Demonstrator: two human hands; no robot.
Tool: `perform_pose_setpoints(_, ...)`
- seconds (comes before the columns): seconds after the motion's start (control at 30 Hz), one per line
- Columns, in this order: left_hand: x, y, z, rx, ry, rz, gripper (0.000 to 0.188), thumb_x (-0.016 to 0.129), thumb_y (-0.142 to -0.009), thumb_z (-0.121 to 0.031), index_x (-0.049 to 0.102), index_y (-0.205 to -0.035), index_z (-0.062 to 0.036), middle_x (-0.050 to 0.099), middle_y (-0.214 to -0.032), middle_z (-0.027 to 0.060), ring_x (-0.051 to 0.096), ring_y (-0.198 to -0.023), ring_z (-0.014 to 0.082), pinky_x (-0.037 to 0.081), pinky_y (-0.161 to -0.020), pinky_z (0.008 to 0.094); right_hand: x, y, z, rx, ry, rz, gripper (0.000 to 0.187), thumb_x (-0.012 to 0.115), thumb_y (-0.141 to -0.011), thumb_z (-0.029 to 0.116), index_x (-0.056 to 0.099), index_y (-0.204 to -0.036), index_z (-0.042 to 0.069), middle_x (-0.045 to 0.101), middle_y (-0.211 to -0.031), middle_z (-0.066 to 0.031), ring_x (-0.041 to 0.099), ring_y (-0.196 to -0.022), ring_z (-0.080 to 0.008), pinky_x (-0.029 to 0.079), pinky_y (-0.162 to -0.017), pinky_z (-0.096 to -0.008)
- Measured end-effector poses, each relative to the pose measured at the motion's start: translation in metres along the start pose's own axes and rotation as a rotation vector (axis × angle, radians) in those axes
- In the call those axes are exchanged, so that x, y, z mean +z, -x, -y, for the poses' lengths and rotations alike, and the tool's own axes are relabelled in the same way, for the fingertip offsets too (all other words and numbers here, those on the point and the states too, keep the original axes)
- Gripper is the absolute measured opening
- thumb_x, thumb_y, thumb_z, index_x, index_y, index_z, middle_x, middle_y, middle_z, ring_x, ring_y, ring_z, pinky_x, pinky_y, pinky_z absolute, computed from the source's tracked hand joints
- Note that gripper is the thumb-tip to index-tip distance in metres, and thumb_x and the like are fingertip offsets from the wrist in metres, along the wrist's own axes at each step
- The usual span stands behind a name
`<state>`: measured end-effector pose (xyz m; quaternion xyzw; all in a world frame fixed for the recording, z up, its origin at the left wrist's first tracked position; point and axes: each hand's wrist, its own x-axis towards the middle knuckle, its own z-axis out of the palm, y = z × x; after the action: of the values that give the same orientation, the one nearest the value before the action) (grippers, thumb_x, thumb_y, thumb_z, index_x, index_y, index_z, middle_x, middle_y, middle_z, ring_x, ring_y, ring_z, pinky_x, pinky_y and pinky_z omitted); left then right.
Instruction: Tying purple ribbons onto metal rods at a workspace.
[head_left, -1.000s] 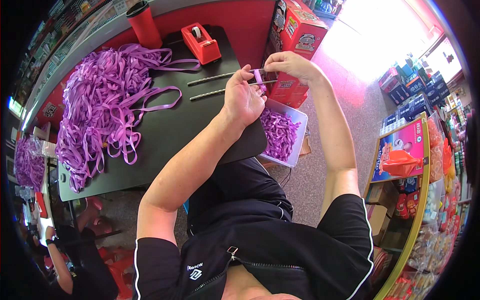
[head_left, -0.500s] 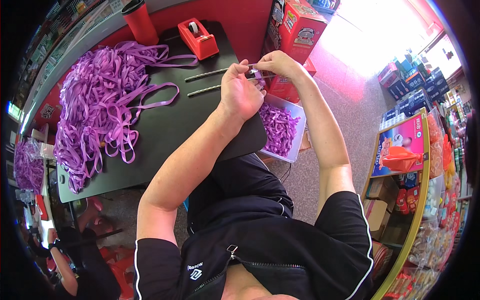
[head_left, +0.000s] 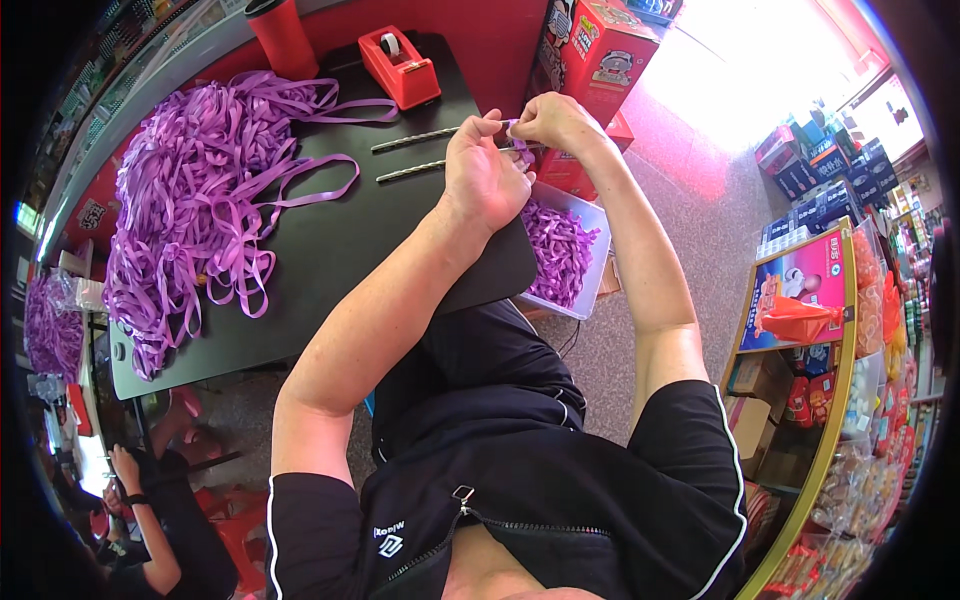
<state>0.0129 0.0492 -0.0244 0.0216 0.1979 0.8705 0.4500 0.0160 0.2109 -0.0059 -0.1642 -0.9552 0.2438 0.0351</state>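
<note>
Two thin twisted metal rods (head_left: 412, 140) jut out over the black table's right end, and their right ends pass behind my left hand (head_left: 485, 180). My left hand is palm up, its fingers curled at a short piece of purple ribbon (head_left: 523, 152) by the rods. Just beyond it, my right hand (head_left: 560, 122) pinches the ribbon with its fingertips; the fingers partly hide the exact grip. To the left lies a big tangled heap of purple ribbon loops (head_left: 190, 190). Below my hands, a whitish plastic bin (head_left: 597, 265) holds many short purple ribbon pieces (head_left: 560, 250).
A red tape dispenser (head_left: 405, 75) and a red tumbler (head_left: 283, 40) stand at the back of the black table (head_left: 350, 255). Red cartons (head_left: 610, 50) rise behind my right hand. Shelves of packaged goods (head_left: 860, 420) line the right. Another person's arm (head_left: 150, 530) shows at lower left.
My right hand has shifted slightly up and left, with its fingertips still at the ribbon. My left hand has barely moved. At lower left the other person's arm has moved.
</note>
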Motion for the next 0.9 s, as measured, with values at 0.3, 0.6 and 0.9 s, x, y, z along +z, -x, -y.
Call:
perform_pose_setpoints(0.3, 0.000, 0.001, -0.001, 0.018, -0.007, 0.021, 0.045, 0.058, -0.074, -0.031, 0.044, -0.115, -0.0209, 0.034, -0.125, 0.0165, 0.031, -0.113, 0.0295, 0.010, -0.108, 0.0452, 0.006, 0.010, -0.020, -0.076, -0.164, -0.073, 0.048, 0.074, -0.072, 0.043, 0.066, -0.096, 0.003, 0.067, -0.091, -0.0111, 0.064, -0.086, -0.0228, 0.049, -0.078, -0.0361)
perform_pose_setpoints(0.6, 0.001, 0.002, 0.000, 0.007, -0.009, 0.061, 0.054, 0.058, -0.075, -0.030, 0.040, -0.125, -0.0192, 0.012, -0.145, 0.0300, 0.013, -0.136, 0.0388, -0.002, -0.112, 0.0478, 0.067, 0.008, -0.096, 0.146, -1.369, -0.233, 0.023, 0.062, -0.089, 0.031, 0.067, -0.087, 0.009, 0.054, -0.072, 0.0052, 0.038, -0.056, -0.0043, 0.029, -0.050, -0.0226)
perform_pose_setpoints(0.9, -0.003, 0.002, 0.000, 0.013, 0.002, 0.105, 0.069, 0.056, -0.078, -0.029, 0.026, -0.139, -0.0152, -0.006, -0.149, 0.0332, -0.007, -0.142, 0.0401, -0.007, -0.113, 0.0491, 0.134, -0.005, -0.056, -0.087, -2.292, 0.670, 0.030, 0.050, -0.095, 0.020, 0.056, -0.114, -0.003, 0.066, -0.099, -0.0177, 0.065, -0.096, -0.0259, 0.053, -0.087, -0.0401)
